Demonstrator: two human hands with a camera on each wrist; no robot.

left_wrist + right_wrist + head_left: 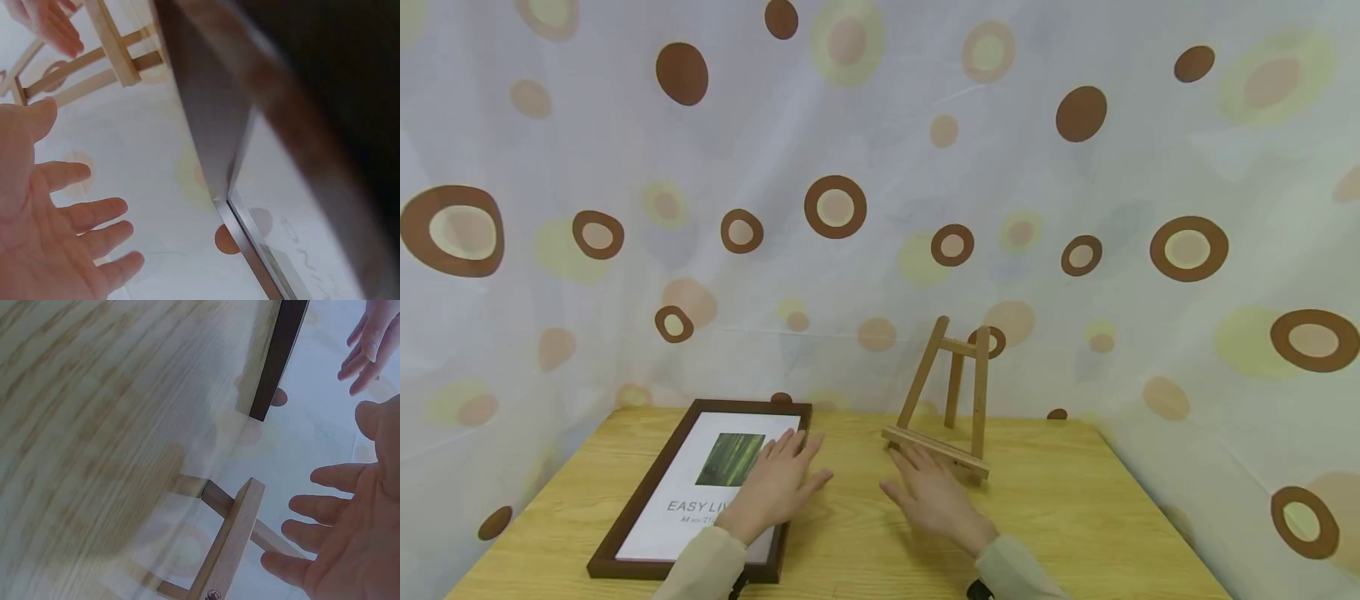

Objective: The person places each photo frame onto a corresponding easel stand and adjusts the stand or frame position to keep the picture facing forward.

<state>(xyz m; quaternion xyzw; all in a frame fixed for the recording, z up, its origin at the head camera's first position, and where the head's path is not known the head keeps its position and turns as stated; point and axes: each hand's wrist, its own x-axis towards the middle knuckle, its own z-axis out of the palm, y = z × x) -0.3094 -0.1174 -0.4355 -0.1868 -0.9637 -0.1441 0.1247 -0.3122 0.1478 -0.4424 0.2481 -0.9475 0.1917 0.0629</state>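
A dark brown picture frame [640,492] lies flat on the left of the table, with a white sheet bearing a green picture and printed lettering. My left hand [778,483] hovers over its right side, fingers spread and holding nothing; in the left wrist view the palm [50,237] is apart from the frame's edge [206,125]. On the right stands a small wooden easel [980,392], its ledge slanting toward the front. My right hand [936,500] is just in front of that ledge [231,544], fingers extended, nothing in its grasp.
The light wooden table [1060,517] runs back to a pale curtain [880,275] printed with brown and yellow circles, which also hangs along both sides. Bare tabletop shows between the picture frame and the easel.
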